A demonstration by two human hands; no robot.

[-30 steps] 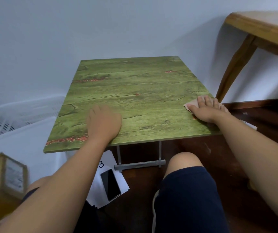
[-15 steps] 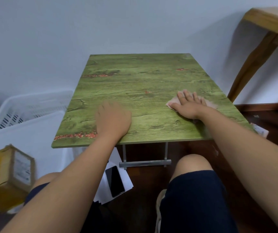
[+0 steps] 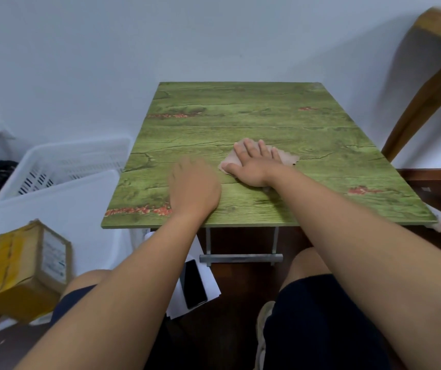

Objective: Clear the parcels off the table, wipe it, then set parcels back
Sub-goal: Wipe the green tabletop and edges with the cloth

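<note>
Looking down, we see the green wood-grain table [image 3: 280, 121] against a pale wall, a white basket [image 3: 61, 166] left of it, a yellow-taped parcel [image 3: 24, 271] nearer us on that side, and a phone [image 3: 193, 284] on papers beneath its near edge. Since a second ago our right hand [image 3: 254, 164] has slid the pink cloth [image 3: 286, 157] from the table's right edge toward its middle. That hand lies flat, fingers straight, pressing the cloth; our left hand [image 3: 194, 189], blurred, rests palm-down on the table just beside it.
</note>
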